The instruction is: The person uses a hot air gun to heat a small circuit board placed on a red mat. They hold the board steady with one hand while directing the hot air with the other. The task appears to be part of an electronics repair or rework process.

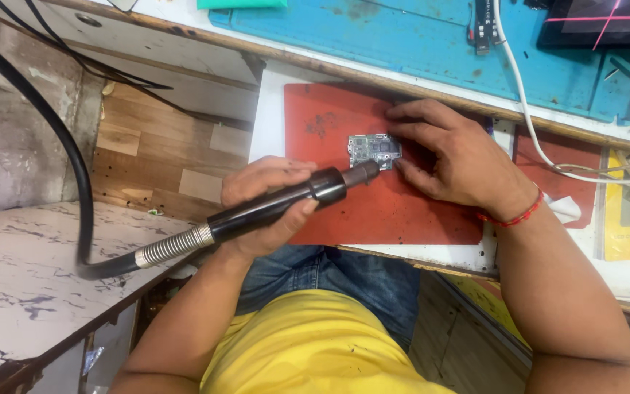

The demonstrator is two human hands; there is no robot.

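Two hands, hot-air wand, circuit board

A blue mat, white cable and yellow pad lie nearby.

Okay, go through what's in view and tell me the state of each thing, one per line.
Left hand: grip closed around the hot-air handpiece.
Hot-air handpiece: held, nozzle aimed at the circuit board.
Circuit board: flat on the red mat.
Right hand: fingertips at the board's edge.
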